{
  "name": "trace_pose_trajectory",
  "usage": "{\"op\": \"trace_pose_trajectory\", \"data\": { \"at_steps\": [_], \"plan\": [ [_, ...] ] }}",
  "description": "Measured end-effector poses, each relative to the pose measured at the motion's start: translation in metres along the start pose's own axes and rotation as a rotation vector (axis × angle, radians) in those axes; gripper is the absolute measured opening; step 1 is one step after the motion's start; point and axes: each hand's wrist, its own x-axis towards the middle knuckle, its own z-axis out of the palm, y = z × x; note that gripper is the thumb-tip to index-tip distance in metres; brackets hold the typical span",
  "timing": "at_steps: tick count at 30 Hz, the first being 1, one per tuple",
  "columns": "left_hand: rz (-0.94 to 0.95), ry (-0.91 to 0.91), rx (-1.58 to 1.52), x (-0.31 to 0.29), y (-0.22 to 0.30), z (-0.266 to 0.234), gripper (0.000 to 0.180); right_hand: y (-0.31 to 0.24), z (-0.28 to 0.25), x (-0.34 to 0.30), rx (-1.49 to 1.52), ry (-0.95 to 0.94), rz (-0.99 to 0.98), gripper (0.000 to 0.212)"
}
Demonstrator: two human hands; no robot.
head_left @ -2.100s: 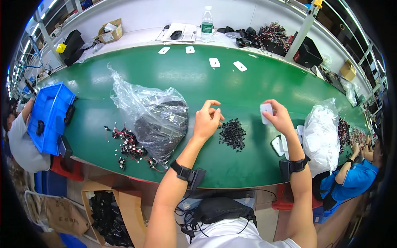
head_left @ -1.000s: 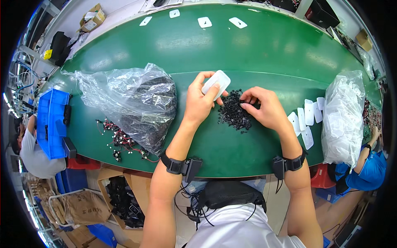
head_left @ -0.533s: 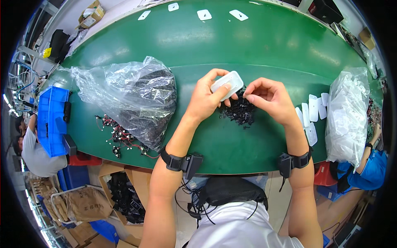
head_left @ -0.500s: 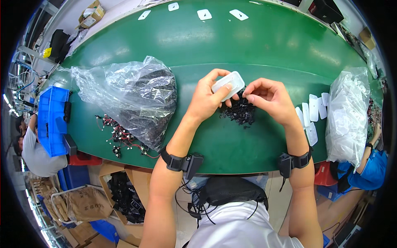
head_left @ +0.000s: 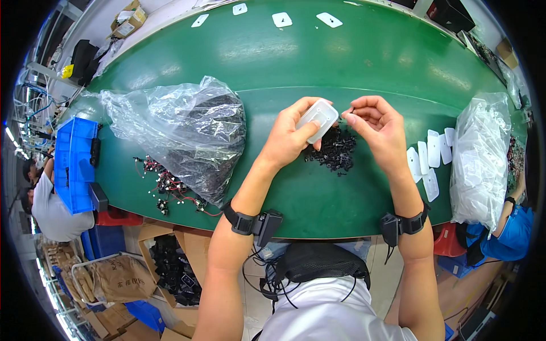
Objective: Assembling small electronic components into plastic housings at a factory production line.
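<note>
A white plastic cover point(head_left: 324, 115), rounded at the corners and hollow on the side facing me, is tilted in my left hand point(head_left: 288, 134). My left thumb presses inside it. Just right of the cover, my right hand point(head_left: 379, 126) pinches a tiny dark piece point(head_left: 351, 110) between thumb and forefinger. Its exact kind is too small to make out. Below and between both hands lies a loose heap of small black plastic parts point(head_left: 335, 152) on the green table point(head_left: 296, 210).
A clear bag of black parts point(head_left: 199, 131) and some wired connectors point(head_left: 170, 184) lie left. To the right are several white covers point(head_left: 433, 149) and a bag of white parts point(head_left: 480, 165). More covers point(head_left: 281, 20) line the far edge. Co-workers point(head_left: 54, 210) sit at both sides.
My right hand has moved slightly right and up, away from the heap, with a tiny dark piece showing at its fingertips. The cover has turned so its hollow side shows more.
</note>
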Motion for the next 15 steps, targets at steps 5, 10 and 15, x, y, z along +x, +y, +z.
{"op": "trace_pose_trajectory", "data": {
  "at_steps": [5,10,15],
  "plan": [
    [-0.037,-0.065,-0.005,-0.001,0.001,-0.002,0.053,-0.003,-0.001,-0.001,-0.094,-0.043,-0.036,0.023],
    [-0.019,-0.046,-0.038,-0.003,0.007,0.001,0.065,-0.004,0.01,-0.005,-0.009,0.044,-0.11,0.01],
    [-0.037,-0.097,0.014,-0.001,-0.004,-0.004,0.057,-0.001,0.013,-0.007,-0.103,0.008,-0.174,0.008]
  ]
}}
